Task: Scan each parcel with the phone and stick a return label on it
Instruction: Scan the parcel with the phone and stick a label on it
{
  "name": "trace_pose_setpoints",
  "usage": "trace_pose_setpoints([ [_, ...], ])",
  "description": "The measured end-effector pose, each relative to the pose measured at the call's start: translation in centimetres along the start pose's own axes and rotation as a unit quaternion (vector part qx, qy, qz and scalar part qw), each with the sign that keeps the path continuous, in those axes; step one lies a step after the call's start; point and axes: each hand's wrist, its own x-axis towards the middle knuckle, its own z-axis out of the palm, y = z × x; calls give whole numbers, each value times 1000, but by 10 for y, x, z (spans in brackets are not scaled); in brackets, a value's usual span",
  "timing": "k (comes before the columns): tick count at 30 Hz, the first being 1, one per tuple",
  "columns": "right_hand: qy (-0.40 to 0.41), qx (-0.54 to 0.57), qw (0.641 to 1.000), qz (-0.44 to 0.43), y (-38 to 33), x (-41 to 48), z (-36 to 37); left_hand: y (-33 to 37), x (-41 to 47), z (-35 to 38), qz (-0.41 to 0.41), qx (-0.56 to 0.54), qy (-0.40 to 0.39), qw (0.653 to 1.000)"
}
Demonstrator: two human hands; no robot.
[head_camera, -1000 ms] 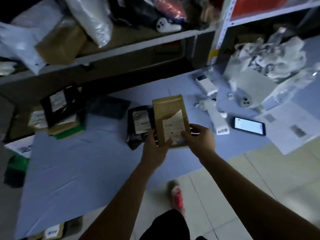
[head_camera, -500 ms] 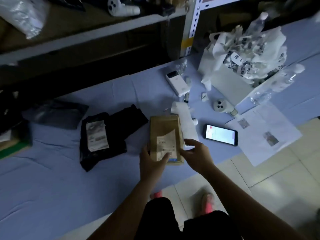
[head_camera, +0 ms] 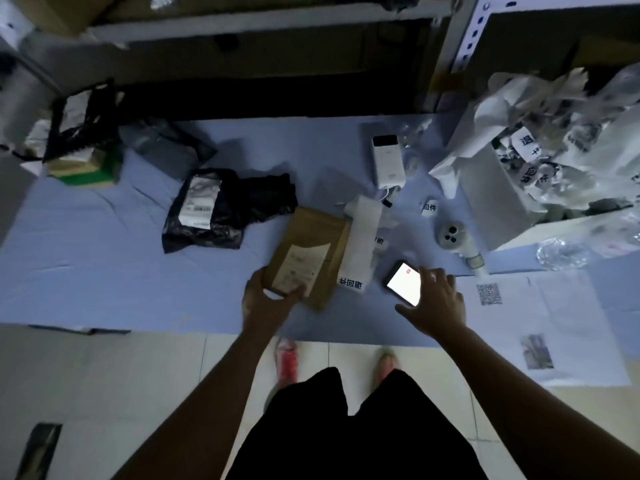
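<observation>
A flat brown parcel with a white shipping label lies on the blue sheet. My left hand grips its near corner, thumb on the label. The phone, screen lit, lies to the right; my right hand is spread over its near right end, fingers touching it. A strip of white return labels with black print runs beside the parcel. A black bagged parcel with a white label lies further left.
A white power bank and a small round white device lie behind the phone. A white box heaped with label scraps stands at right. Printed sheets hang over the edge. Stacked parcels sit far left, under shelving.
The brown parcel has been lowered onto the sheet. My right hand let go of it and moved right onto the phone. The left hand keeps hold of the parcel.
</observation>
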Motion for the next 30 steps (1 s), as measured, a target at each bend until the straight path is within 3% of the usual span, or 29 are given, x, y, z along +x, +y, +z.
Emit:
trace_pose_setpoints([
  [5,18,-64,995,-74,8,14,-3,-6,-26,5,-69,-62,7,996],
  [11,-5,-41,996,-82,5,23,-3,-18,-20,7,-44,-76,-10,996],
  [19,-24,120,992,-19,-8,22,-24,-20,-26,29,-4,-171,12,985],
  [22,-27,153,986,-66,-21,20,-43,-21,-19,30,2,-239,0,971],
  [26,-25,158,977,-144,-39,12,-72,-13,-9,25,28,-250,-3,968],
  [30,-58,41,974,-214,-53,7,-91,-7,2,12,51,-244,33,968],
])
